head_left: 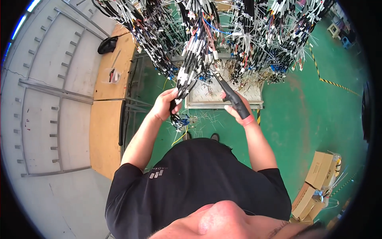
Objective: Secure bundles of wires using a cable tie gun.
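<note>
My left hand (162, 105) is closed around the lower part of a hanging wire harness (184, 79), a bundle of black wires with many white connectors. Its tail, with blue ends, dangles below my fingers. In my right hand (245, 102) is a black cable tie gun (230, 95), a long-nosed tool with a metal tip and a reddish band at its rear end. The tool slants up and left, its tip close to the hanging wires on the right of the held bundle. Whether the tip touches any wire I cannot tell.
More wire bundles (246, 44) hang thickly across the top. Beneath them stands a pale platform (223, 106) strewn with scraps. A wooden bench (106, 131) runs along the left, with a clear plastic box (111, 75). Cardboard boxes (320, 169) lie at lower right on the green floor.
</note>
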`<state>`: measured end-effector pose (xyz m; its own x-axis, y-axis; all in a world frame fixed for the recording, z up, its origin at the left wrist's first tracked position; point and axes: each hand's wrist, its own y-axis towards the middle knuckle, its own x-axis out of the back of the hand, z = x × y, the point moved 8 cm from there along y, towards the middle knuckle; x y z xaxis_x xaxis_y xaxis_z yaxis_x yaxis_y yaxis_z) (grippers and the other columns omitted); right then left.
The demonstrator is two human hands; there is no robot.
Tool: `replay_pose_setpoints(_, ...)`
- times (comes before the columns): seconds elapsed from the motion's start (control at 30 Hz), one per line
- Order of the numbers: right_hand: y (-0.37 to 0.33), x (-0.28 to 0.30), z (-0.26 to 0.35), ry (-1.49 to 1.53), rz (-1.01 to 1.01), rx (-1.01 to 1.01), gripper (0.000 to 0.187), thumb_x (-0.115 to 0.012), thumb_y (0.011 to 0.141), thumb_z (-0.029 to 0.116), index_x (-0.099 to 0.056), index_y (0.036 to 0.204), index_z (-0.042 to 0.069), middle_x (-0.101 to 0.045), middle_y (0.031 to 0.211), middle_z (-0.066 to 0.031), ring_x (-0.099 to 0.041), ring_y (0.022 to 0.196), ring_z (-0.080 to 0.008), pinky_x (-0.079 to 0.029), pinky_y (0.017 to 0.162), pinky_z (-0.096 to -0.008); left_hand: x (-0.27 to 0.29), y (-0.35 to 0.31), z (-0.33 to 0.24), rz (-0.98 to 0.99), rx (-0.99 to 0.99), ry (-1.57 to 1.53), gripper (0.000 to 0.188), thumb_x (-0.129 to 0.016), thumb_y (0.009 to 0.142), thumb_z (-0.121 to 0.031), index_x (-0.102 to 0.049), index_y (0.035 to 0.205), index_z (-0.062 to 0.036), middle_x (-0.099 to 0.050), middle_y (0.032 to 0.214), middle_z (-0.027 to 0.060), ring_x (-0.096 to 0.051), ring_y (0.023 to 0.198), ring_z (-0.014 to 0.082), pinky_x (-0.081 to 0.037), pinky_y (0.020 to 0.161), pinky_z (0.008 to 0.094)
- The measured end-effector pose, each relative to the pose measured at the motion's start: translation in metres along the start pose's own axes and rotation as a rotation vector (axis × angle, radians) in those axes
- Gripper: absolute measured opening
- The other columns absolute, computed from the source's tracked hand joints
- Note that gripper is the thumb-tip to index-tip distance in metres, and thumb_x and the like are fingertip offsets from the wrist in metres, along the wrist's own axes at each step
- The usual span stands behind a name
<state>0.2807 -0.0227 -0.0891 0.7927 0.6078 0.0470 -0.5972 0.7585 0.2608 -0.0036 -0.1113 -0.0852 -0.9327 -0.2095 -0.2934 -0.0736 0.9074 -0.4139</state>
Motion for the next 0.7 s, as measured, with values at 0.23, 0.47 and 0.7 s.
replay_pose_setpoints(0.23,0.036,-0.004,0.011,0.064,0.367,0.057,0.055,-0.074,0.091,0.019,-0.063,0.141,-0.001,-0.070,0.129,-0.0112,-0.066,0.125,-0.0242,-0.048,0.113,-0.0402,0.014,-0.006,-0.014,0.085,0.240,-0.073,0.045,-0.045,0.114,-0.047,-0.064,0.100,-0.0093,-0.054,0.058,0.0088,-0.045,0.044,0.0174,-0.034,0.043,0.0311)
replay_pose_setpoints(0.47,0.049,-0.027,0.004,0.053,0.389,0.044,0.053,-0.074,0.089,0.014,-0.064,0.139,0.000,-0.071,0.126,-0.0097,-0.065,0.121,-0.0219,-0.048,0.111,-0.0391,-0.005,-0.015,-0.029,0.150,-0.035,0.121,0.045,-0.065,0.106,-0.048,-0.062,0.116,-0.0043,-0.068,0.084,0.0095,-0.055,0.055,0.0141,-0.041,0.052,0.0274)
replay_pose_setpoints(0.7,0.053,-0.031,0.002,0.059,0.315,0.038,0.056,-0.073,0.086,0.009,-0.065,0.142,0.007,-0.072,0.115,-0.0049,-0.067,0.108,-0.0177,-0.053,0.099,-0.0354,-0.022,-0.041,-0.060,-0.264,-0.551,1.123,0.100,-0.099,0.075,-0.025,-0.041,0.153,-0.0004,-0.070,0.130,0.0215,-0.069,0.122,0.0318,-0.053,0.106,0.0401)
